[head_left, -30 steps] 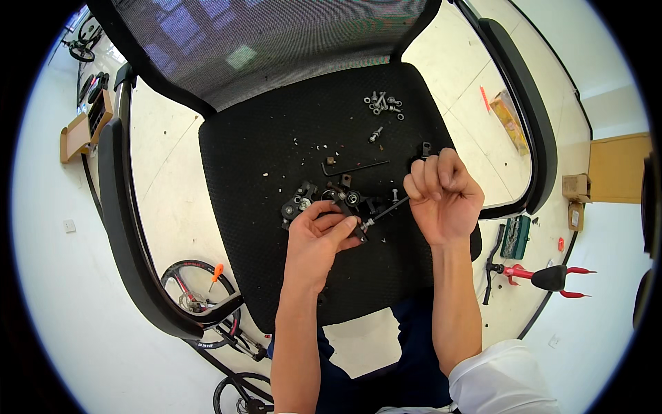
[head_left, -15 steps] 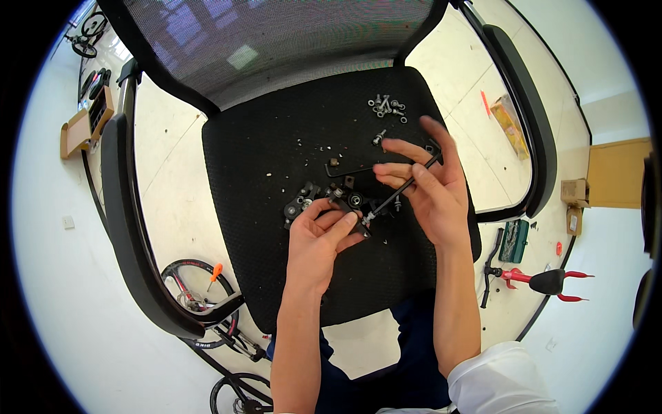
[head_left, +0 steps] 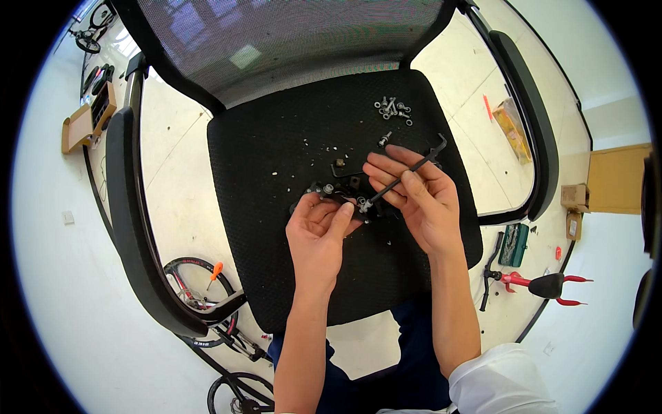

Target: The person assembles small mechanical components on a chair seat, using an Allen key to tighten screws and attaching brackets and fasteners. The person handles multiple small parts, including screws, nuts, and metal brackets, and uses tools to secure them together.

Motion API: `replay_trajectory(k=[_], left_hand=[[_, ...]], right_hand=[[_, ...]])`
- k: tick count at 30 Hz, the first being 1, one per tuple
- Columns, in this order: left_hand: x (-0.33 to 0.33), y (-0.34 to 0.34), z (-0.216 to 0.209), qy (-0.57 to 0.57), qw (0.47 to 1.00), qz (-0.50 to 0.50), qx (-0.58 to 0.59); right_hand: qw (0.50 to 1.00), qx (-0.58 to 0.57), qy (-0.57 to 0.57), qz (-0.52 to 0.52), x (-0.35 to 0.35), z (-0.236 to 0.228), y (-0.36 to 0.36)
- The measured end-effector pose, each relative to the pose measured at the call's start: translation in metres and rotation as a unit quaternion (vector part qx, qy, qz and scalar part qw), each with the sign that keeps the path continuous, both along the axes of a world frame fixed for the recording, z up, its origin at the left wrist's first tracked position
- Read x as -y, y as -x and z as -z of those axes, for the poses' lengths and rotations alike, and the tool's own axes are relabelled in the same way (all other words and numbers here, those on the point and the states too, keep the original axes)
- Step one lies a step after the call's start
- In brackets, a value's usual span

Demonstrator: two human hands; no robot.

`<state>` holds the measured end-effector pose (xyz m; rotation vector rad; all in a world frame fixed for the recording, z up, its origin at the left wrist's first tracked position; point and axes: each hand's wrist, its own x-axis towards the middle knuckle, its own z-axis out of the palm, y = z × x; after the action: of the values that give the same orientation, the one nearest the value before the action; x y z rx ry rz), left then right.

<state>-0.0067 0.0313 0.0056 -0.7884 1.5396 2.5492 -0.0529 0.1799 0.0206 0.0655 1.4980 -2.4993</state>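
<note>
Over the seat, my left hand [head_left: 316, 238] is closed around a small black metal part [head_left: 339, 196], its thumb pressing beside a silver bolt [head_left: 365, 205]. My right hand [head_left: 436, 210] pinches a long black hex key [head_left: 416, 168] between thumb and fingers. The key's straight end meets that bolt, while its bent end points up to the right. Beyond my hands lie a second hex key [head_left: 349, 174] and a small brownish metal piece [head_left: 339, 163]. More dark parts sit under my left fingers, mostly hidden. A lone bolt [head_left: 384, 139] rests past my right fingertips.
A black office chair seat [head_left: 276, 148] carries everything, with armrests [head_left: 527, 117] on both sides. Loose bolts and washers [head_left: 393, 109] lie at its far right. On the floor are a bicycle wheel [head_left: 231, 290], a green toolbox [head_left: 513, 245] and a red frame [head_left: 517, 279].
The hex key has turned in my right hand, its bent end now showing past the fingers. Those fingers have folded in closer. My left hand still grips the black part.
</note>
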Motion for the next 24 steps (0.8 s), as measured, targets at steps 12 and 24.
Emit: replay_trajectory(k=[12, 24], left_hand=[[0.0, 0.0, 0.001, 0.004, 1.0, -0.004, -0.006], [0.0, 0.0, 0.001, -0.021, 1.0, -0.005, -0.005]], right_hand=[[0.995, 0.0, -0.091, 0.042, 0.006, -0.003, -0.001], [0.991, -0.026, -0.127, 0.032, 0.004, 0.002, 0.0]])
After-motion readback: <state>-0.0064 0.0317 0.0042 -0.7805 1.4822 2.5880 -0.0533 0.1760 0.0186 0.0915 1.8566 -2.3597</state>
